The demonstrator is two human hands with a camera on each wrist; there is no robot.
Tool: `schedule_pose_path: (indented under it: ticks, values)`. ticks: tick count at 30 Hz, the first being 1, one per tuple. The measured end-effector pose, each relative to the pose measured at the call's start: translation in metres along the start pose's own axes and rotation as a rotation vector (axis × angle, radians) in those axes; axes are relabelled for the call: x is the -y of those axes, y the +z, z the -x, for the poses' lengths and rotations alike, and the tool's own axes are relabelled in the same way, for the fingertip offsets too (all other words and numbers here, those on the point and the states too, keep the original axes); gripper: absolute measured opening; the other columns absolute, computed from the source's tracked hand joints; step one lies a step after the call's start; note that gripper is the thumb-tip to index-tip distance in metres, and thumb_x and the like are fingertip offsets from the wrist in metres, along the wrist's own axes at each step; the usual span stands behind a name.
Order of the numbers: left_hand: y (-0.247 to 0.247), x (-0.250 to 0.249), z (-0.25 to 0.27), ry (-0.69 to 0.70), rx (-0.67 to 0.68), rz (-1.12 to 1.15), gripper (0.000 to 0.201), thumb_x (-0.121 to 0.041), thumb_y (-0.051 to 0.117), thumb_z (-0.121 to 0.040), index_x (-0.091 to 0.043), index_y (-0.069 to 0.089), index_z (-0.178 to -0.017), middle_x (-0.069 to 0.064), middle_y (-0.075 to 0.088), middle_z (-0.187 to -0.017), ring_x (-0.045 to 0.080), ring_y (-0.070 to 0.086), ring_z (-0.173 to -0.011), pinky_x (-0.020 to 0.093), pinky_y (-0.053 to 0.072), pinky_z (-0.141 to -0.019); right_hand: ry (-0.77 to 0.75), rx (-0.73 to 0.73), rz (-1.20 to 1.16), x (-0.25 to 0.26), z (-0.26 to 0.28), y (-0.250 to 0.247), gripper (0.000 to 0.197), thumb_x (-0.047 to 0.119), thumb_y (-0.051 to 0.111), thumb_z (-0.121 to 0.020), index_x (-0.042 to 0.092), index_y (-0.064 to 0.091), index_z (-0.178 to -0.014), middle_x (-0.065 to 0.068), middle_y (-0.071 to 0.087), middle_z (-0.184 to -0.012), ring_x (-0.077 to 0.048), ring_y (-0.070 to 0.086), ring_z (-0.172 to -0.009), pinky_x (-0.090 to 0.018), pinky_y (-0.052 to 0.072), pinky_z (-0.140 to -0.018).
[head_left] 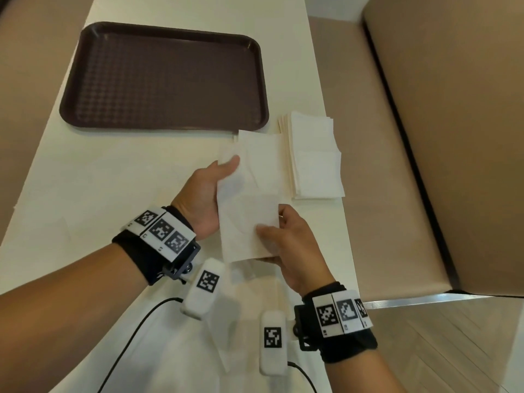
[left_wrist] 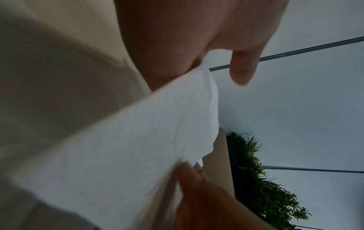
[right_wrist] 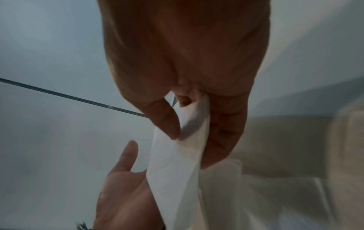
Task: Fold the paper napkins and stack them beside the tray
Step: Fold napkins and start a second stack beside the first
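Observation:
A white paper napkin [head_left: 249,199] hangs above the table, folded into a long strip and held between both hands. My right hand [head_left: 272,231] pinches its near end between thumb and fingers, which shows plainly in the right wrist view [right_wrist: 191,147]. My left hand [head_left: 224,177] lies along the napkin's left edge with its fingers hidden under the paper. Its thumb [left_wrist: 244,70] is straight and stands clear of the napkin [left_wrist: 138,147]. The dark brown tray [head_left: 170,80] lies empty at the far left. A stack of folded napkins [head_left: 314,160] sits by its near right corner.
The white table [head_left: 99,180] runs away from me, and its right edge passes just beyond the stack. A beige bench [head_left: 453,109] stands to the right. Pale flat sheets [head_left: 224,336] and black cables [head_left: 136,336] lie near the front edge under my wrists.

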State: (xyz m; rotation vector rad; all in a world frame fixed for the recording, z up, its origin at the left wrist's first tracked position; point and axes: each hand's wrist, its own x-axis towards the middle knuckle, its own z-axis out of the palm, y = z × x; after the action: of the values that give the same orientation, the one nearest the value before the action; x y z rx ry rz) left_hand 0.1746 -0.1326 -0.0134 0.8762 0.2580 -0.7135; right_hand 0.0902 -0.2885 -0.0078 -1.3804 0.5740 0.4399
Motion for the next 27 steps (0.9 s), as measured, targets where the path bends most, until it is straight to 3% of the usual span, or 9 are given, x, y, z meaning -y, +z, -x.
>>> schedule_pose_path:
  ticks: [2, 5, 8, 10, 12, 15, 20, 24, 27]
  values:
    - [0.0, -0.002, -0.009, -0.026, -0.09, -0.001, 0.055, -0.046, 0.05, -0.099, -0.009, 0.057, -0.138, 0.018, 0.063, -0.133, 0.037, 0.06, -0.123, 0.055, 0.046, -0.104, 0.03, 0.037, -0.02, 0.0, -0.002, -0.003, 0.038, 0.0, 0.06, -0.093, 0.021, 0.053, -0.124, -0.006, 0.066, -0.122, -0.026, 0.069, -0.105, -0.042, 0.062, -0.074]
    - [-0.004, -0.004, -0.022, 0.072, -0.313, -0.129, 0.035, -0.033, 0.055, -0.102, -0.006, 0.065, -0.122, 0.011, 0.072, -0.117, 0.031, 0.069, -0.108, 0.047, 0.055, -0.094, 0.053, 0.025, 0.008, -0.001, -0.006, -0.008, 0.027, 0.003, 0.06, -0.095, 0.015, 0.058, -0.12, -0.009, 0.068, -0.12, -0.023, 0.07, -0.097, -0.032, 0.058, -0.062]
    - [-0.005, -0.015, -0.037, 0.153, -0.337, -0.343, 0.015, -0.019, 0.059, -0.1, -0.011, 0.07, -0.093, 0.002, 0.073, -0.086, 0.019, 0.069, -0.081, 0.034, 0.056, -0.072, 0.038, -0.069, 0.02, -0.003, -0.012, -0.012, 0.012, 0.005, 0.063, -0.096, 0.001, 0.066, -0.107, -0.016, 0.07, -0.108, -0.02, 0.066, -0.084, -0.026, 0.056, -0.058]
    - [-0.008, -0.025, -0.053, 0.183, -0.341, -0.511, 0.018, -0.019, 0.059, -0.099, -0.007, 0.071, -0.101, 0.003, 0.073, -0.09, 0.018, 0.067, -0.079, 0.031, 0.054, -0.069, 0.026, -0.143, -0.026, -0.003, -0.018, -0.016, 0.01, 0.002, 0.064, -0.094, -0.004, 0.067, -0.102, -0.017, 0.068, -0.099, -0.021, 0.065, -0.077, -0.025, 0.057, -0.059]
    - [-0.01, -0.035, -0.067, 0.223, -0.382, -0.707, 0.021, -0.021, 0.06, -0.098, -0.002, 0.07, -0.1, 0.003, 0.07, -0.087, 0.013, 0.061, -0.073, 0.025, 0.047, -0.063, 0.007, -0.207, -0.054, -0.002, -0.023, -0.018, 0.008, -0.002, 0.065, -0.093, -0.004, 0.067, -0.1, -0.016, 0.069, -0.094, -0.02, 0.065, -0.066, -0.027, 0.057, -0.059]
    - [-0.013, -0.045, -0.083, 0.294, -0.42, -0.915, 0.024, -0.017, 0.064, -0.095, -0.015, 0.071, -0.072, -0.015, 0.061, -0.061, 0.0, 0.05, -0.053, 0.017, 0.04, -0.054, -0.02, -0.293, -0.047, -0.002, -0.03, -0.021, 0.004, -0.002, 0.067, -0.092, 0.0, 0.068, -0.095, -0.013, 0.068, -0.076, -0.02, 0.064, -0.058, -0.03, 0.057, -0.059]
    - [-0.016, -0.047, -0.103, 0.343, -0.451, -1.17, 0.002, -0.021, 0.076, -0.086, -0.02, 0.074, -0.087, -0.005, 0.069, -0.077, 0.014, 0.064, -0.073, 0.026, 0.051, -0.071, -0.032, -0.389, -0.019, -0.004, -0.039, -0.02, 0.004, 0.004, 0.07, -0.091, 0.001, 0.07, -0.088, -0.006, 0.067, -0.055, -0.02, 0.063, -0.049, -0.047, 0.059, -0.069]
    - [-0.012, -0.044, -0.112, 0.35, -0.506, -1.299, 0.012, -0.022, 0.081, -0.082, -0.017, 0.073, -0.09, -0.004, 0.066, -0.082, 0.014, 0.063, -0.078, 0.02, 0.047, -0.068, -0.02, -0.417, -0.009, -0.006, -0.04, -0.019, 0.007, 0.005, 0.069, -0.091, -0.002, 0.069, -0.088, -0.008, 0.067, -0.056, -0.02, 0.062, -0.047, -0.054, 0.059, -0.071]
    - [-0.012, -0.043, -0.117, 0.339, -0.542, -1.327, 0.014, -0.021, 0.082, -0.08, -0.015, 0.072, -0.088, -0.001, 0.069, -0.086, 0.018, 0.068, -0.082, 0.03, 0.055, -0.075, -0.007, -0.439, -0.002, -0.008, -0.043, -0.02, 0.009, 0.006, 0.069, -0.091, -0.002, 0.067, -0.088, -0.01, 0.068, -0.058, -0.023, 0.064, -0.049, -0.055, 0.059, -0.069]
